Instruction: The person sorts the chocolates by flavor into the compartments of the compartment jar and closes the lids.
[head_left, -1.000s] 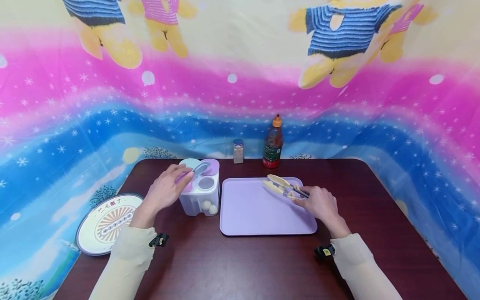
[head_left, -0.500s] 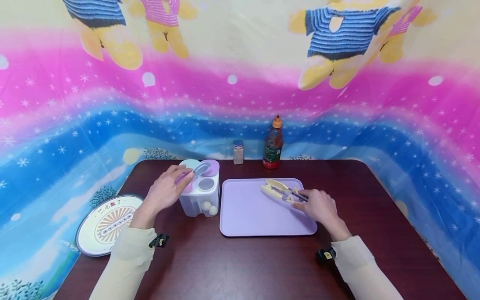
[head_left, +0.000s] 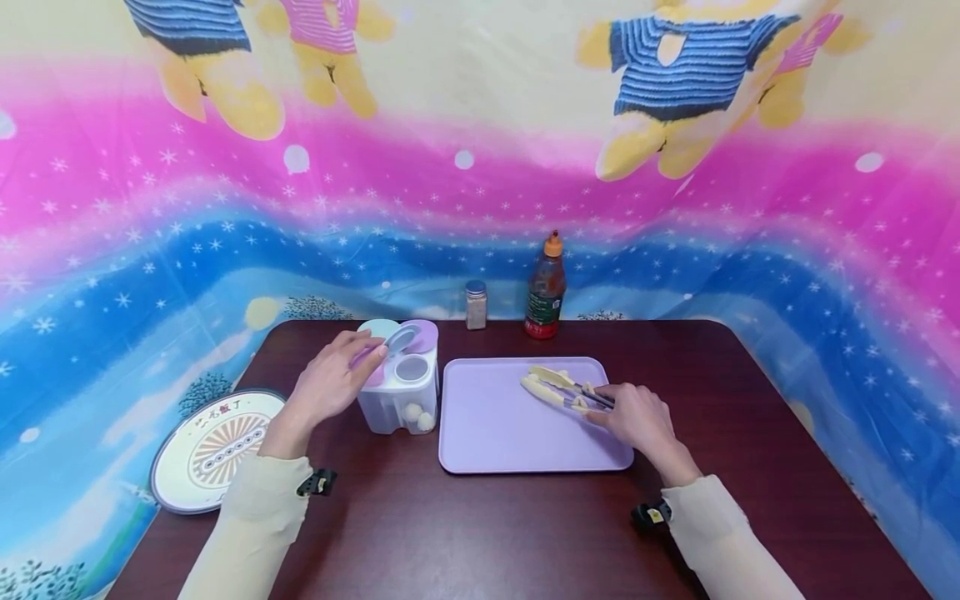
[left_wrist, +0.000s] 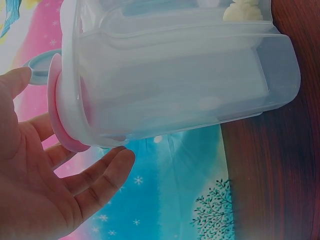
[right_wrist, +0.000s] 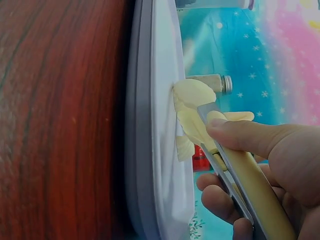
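At the left, my left hand (head_left: pixel 333 375) holds up the flipped lid (head_left: pixel 403 340) of a clear storage container (head_left: pixel 393 412). In the left wrist view, the thumb lies at the lid's grey-blue ring (left_wrist: pixel 42 72); the other fingers spread beside the pink lid (left_wrist: pixel 65 110). One round opening (head_left: pixel 412 367) is uncovered, and white balls (head_left: pixel 413 412) show through the wall below. My right hand (head_left: pixel 641 417) grips tongs (head_left: pixel 558 388) with cream tips and metal arms. Those tips (right_wrist: pixel 194 95) are low at the lilac tray (head_left: pixel 517 442), with nothing visible between them.
Behind the tray stand a blue-capped spice jar (head_left: pixel 476 305) and a sauce bottle (head_left: pixel 545 292) with an orange cap. A patterned oval plate (head_left: pixel 180 467) lies by the table's left edge, partly behind my left forearm. A printed cloth (head_left: pixel 480 183) hangs around the table (head_left: pixel 465 542).
The tongs have come down towards the tray, their tips shifting slightly left and closer together. My left hand and the raised lid have stayed in place.
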